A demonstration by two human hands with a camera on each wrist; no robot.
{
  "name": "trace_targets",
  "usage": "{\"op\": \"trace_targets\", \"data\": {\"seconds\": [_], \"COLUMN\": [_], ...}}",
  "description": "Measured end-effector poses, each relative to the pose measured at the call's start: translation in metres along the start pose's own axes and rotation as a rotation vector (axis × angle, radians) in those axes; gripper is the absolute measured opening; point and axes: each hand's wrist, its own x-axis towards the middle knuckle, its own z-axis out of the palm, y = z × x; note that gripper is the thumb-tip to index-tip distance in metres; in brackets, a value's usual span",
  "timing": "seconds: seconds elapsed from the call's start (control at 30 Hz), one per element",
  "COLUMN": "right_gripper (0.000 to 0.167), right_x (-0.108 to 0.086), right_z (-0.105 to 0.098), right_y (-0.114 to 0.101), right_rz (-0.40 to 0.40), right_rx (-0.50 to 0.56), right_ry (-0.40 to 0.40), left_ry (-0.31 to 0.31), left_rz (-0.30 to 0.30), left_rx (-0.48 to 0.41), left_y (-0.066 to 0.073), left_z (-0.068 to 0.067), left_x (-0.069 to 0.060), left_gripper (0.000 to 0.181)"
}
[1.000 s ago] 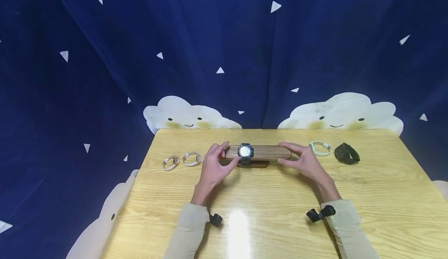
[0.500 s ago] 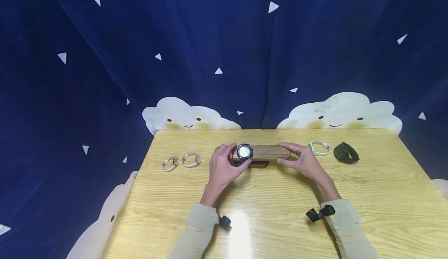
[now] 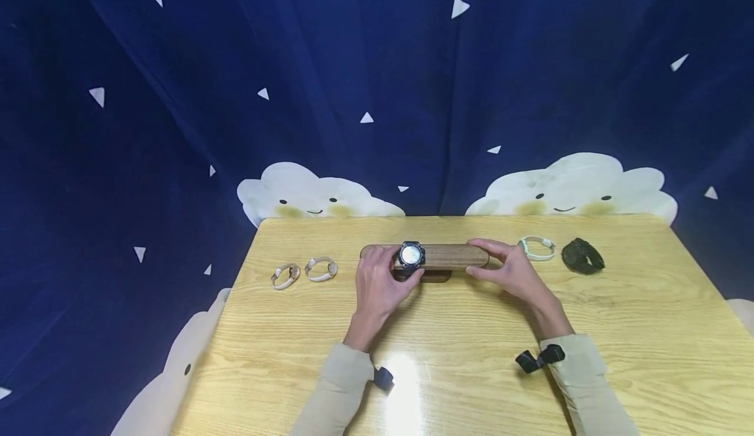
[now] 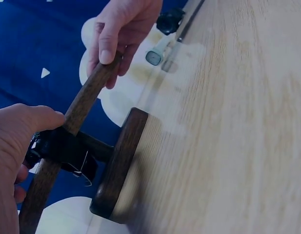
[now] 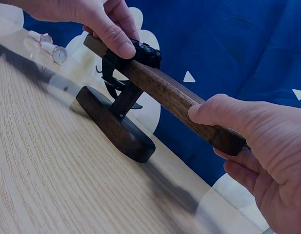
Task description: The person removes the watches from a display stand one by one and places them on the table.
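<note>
A dark wooden T-shaped watch stand has a crossbar [image 3: 450,256], with its base [image 5: 113,129] on the table. Around the crossbar, left of its middle, sits a black wristwatch [image 3: 411,254] with a round pale face. Its strap hangs below the bar and its ends look unfastened in the right wrist view. My left hand [image 3: 377,284] pinches the watch between thumb and fingers; some fingertips are hidden behind it. My right hand [image 3: 514,273] grips the crossbar's right end, thumb on the near side and fingers beyond.
Two light-strapped watches, one [image 3: 285,276] beside another [image 3: 321,269], lie left of the stand. To the right are a pale green watch [image 3: 538,249] and a black watch [image 3: 582,256]. A dark blue curtain [image 3: 330,95] hangs behind the wooden table [image 3: 483,357].
My left hand has moved right from the crossbar's left end to the watch and now pinches it. The watch has stayed about in place. My right hand keeps its grip.
</note>
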Motion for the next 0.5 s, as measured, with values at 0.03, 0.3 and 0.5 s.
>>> {"op": "trace_targets", "data": {"seconds": [0.03, 0.3, 0.5], "right_gripper": [0.055, 0.056, 0.055], "right_x": [-0.0001, -0.0013, -0.0005], "right_z": [0.0000, -0.0008, 0.0001], "right_y": [-0.0001, -0.0044, -0.0025], "right_rz": [-0.001, 0.009, 0.004], "right_rx": [-0.002, 0.000, 0.004], "right_ry": [0.001, -0.004, 0.002], "left_ry": [0.004, -0.001, -0.007], "left_rz": [0.001, -0.014, -0.023], "left_rx": [-0.001, -0.019, -0.039], "left_y": [0.0002, -0.0004, -0.0022], "left_z": [0.0002, 0.0008, -0.0008], "left_x": [-0.0001, -0.0010, -0.0008], "left_gripper": [0.060, 0.058, 0.058]}}
